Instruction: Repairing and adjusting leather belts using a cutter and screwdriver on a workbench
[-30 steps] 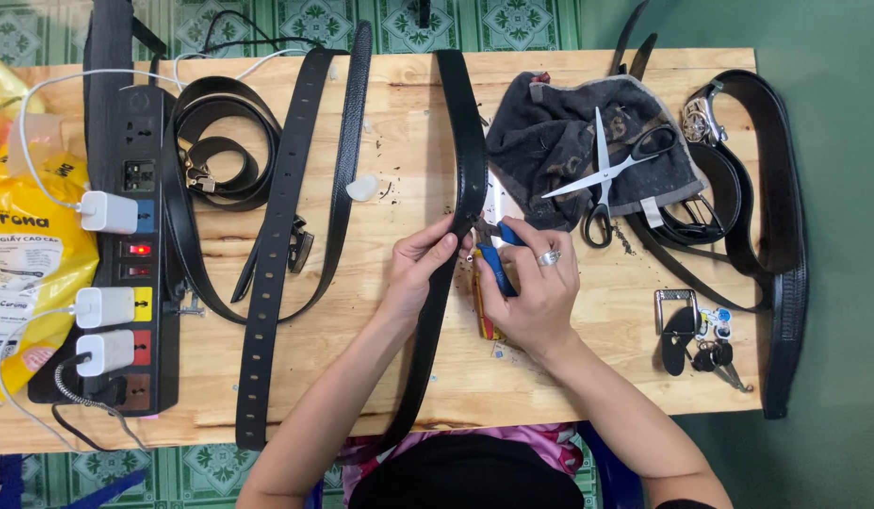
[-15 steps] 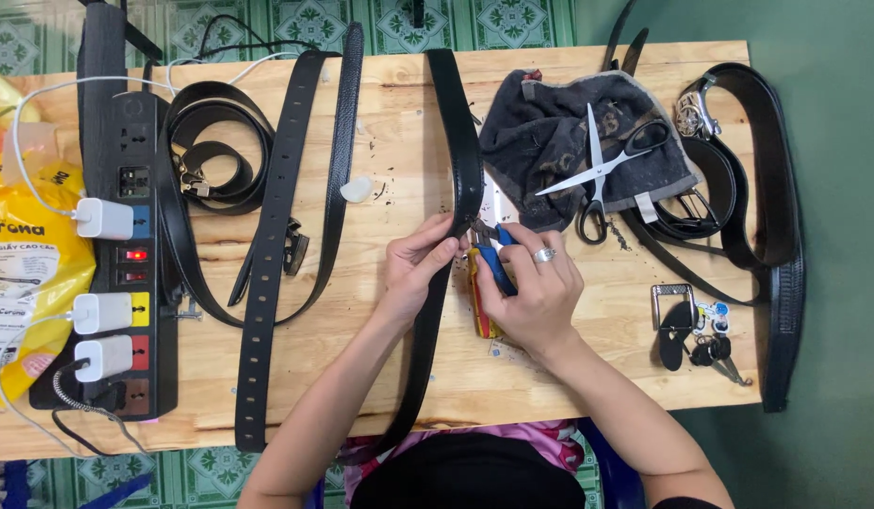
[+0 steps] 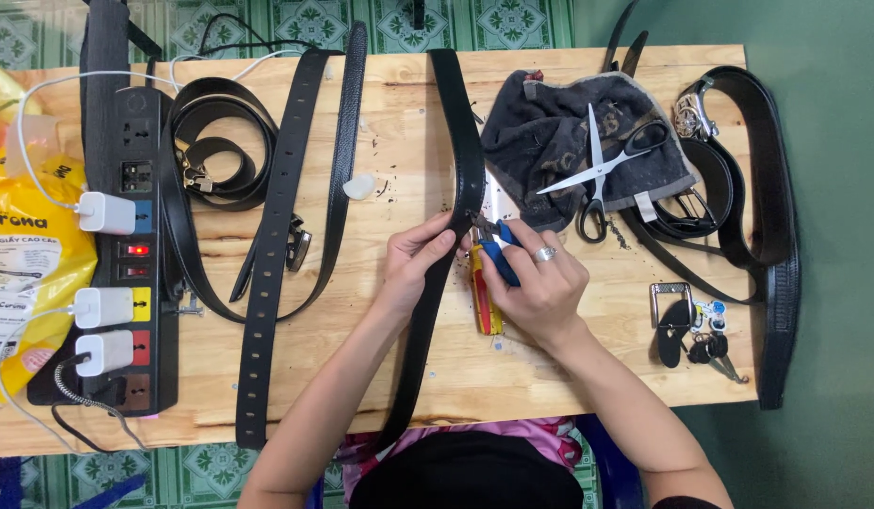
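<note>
Green patterned floor tiles frame a pale wooden tabletop strewn with leatherwork, and down its middle a long black belt runs from the far edge toward the person, its long axis nearly straight away from the body with a slight lean to the left near the lap. Left hand pinches the belt's edge from the left, fingers together on the strap, while the right hand comes in from the right, closed around blue-handled pliers whose tip meets the belt just beside those fingers. A red-and-yellow tool lies under the right hand; scissors on a dark cloth sit beyond, a power strip well apart
</note>
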